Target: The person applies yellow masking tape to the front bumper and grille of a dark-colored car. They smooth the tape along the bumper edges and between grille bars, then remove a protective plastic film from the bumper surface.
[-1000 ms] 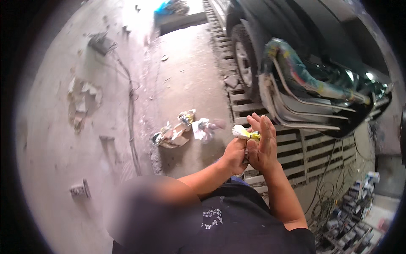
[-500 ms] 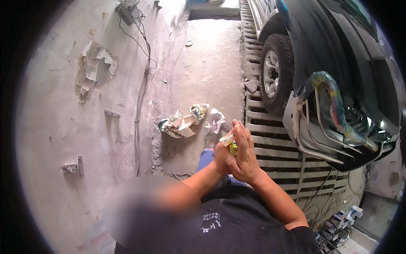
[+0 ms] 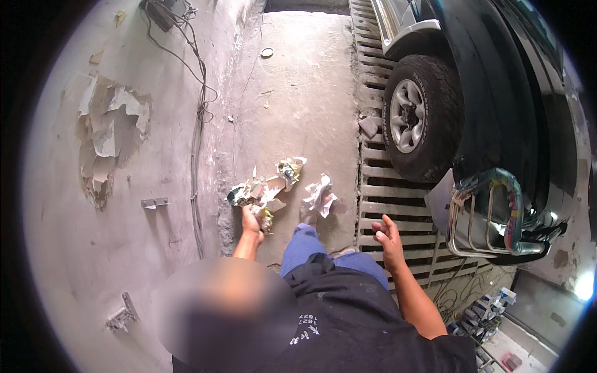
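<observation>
Left grip (image 3: 251, 225) holds crumpled paper (image 3: 266, 219) at its inner side — it is small, so probably one grip suffices. Right grip (image 3: 390, 241) is empty, relaxed; paper pile (image 3: 256, 190) lies just beyond left grip.

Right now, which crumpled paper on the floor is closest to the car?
The mostly white crumpled paper, lying by itself on the right; the mixed-colour scraps are farther left, near the left hand.
</observation>
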`<state>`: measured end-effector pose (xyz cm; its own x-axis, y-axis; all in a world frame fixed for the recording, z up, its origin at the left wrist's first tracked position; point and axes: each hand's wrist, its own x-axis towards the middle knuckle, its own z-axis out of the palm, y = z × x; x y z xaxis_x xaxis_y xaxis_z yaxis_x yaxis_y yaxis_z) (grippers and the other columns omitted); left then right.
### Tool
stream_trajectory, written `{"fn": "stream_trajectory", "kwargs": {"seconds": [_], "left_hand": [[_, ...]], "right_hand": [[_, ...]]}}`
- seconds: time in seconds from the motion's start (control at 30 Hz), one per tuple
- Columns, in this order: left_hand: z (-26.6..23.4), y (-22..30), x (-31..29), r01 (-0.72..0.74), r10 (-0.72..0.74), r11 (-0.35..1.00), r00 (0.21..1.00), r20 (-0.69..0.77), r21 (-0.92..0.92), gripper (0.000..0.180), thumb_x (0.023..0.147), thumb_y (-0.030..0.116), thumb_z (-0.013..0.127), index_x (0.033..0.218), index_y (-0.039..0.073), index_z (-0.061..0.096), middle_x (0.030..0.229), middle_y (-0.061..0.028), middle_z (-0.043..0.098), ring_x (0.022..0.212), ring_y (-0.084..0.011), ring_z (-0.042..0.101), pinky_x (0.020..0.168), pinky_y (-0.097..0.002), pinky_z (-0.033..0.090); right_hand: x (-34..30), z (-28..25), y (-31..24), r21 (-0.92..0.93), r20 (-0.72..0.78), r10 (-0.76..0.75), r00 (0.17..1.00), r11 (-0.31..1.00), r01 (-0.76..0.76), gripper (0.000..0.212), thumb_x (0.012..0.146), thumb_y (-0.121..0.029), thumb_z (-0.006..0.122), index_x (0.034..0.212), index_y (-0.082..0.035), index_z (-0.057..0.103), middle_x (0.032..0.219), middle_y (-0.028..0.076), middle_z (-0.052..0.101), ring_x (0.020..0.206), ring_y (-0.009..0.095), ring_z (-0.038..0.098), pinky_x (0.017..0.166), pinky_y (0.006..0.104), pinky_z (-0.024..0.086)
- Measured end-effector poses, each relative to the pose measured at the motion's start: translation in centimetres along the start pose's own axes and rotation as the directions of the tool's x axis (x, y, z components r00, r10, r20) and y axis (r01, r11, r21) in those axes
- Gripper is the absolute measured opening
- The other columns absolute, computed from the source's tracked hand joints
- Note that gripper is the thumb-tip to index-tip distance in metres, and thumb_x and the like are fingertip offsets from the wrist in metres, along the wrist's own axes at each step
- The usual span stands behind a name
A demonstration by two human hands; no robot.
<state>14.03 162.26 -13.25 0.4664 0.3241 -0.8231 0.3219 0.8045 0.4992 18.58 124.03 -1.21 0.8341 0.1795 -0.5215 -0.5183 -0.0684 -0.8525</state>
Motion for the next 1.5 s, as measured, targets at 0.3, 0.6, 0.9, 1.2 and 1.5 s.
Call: {"fn": "stream_trajectory", "kwargs": {"seconds": [0.3,0.6,0.9,1.2,1.5], "left_hand": [[-7.3,5.8,8.6,-0.132,0.177,0.904,0.981,-0.075,0.407,0.024,0.076,0.003,0.061,0.099,0.001,0.062,0.083,-0.0061,0.064,0.069,-0.0156,0.06,0.059,-0.0292,0.048],[-7.0,9.9,10.0,-0.105,0.362,0.621,0.917,-0.166,0.777,0.068,0.076,0.028,0.071,0.131,-0.001,0.044,0.122,-0.0195,0.056,0.108,-0.024,0.056,0.091,-0.0323,0.044],[-9.2,10.5,15.4,-0.02,0.448,0.442,0.871,-0.202,0.897,0.052,0.076,0.024,0.068,0.12,0.0,0.054,0.112,-0.018,0.061,0.101,-0.0272,0.059,0.089,-0.0377,0.045],[10.5,-4.3,11.1,-0.448,0.025,0.45,0.871,0.491,0.773,0.02,0.09,0.017,0.055,0.086,-0.002,0.06,0.063,-0.0045,0.056,0.051,-0.0131,0.053,0.048,-0.0269,0.046],[39.5,-21.8,-5.3,-0.456,-0.409,0.589,0.544,0.733,0.667,0.027,0.092,0.027,0.053,0.11,0.006,0.056,0.082,-0.0008,0.059,0.074,-0.0119,0.056,0.064,-0.0277,0.046]], "right_hand": [[1.8,1.8,1.1,0.035,-0.068,0.077,0.995,0.997,-0.075,0.055,0.085,-0.021,0.057,0.133,-0.001,0.038,0.119,0.014,0.054,0.108,0.02,0.051,0.094,0.0329,0.04],[2.9,1.7,2.1,-0.012,-0.089,0.069,0.994,0.997,-0.07,0.046,0.085,-0.017,0.057,0.127,-0.001,0.045,0.114,0.012,0.058,0.103,0.018,0.055,0.09,0.0314,0.043],[-2.6,-1.6,6.4,-0.261,-0.291,0.081,0.953,0.952,-0.161,0.045,0.083,-0.019,0.062,0.122,-0.001,0.05,0.105,0.01,0.063,0.098,0.017,0.059,0.086,0.0307,0.046],[-12.7,-4.5,11.8,-0.23,-0.544,0.288,0.788,0.852,-0.47,0.047,0.082,-0.025,0.063,0.121,-0.002,0.052,0.099,0.015,0.065,0.091,0.021,0.062,0.08,0.0318,0.048],[-22.5,-5.1,21.1,0.072,-0.659,0.365,0.657,0.901,-0.428,0.044,0.082,-0.021,0.063,0.119,0.001,0.052,0.087,0.01,0.065,0.077,0.018,0.062,0.071,0.0307,0.049]]}}
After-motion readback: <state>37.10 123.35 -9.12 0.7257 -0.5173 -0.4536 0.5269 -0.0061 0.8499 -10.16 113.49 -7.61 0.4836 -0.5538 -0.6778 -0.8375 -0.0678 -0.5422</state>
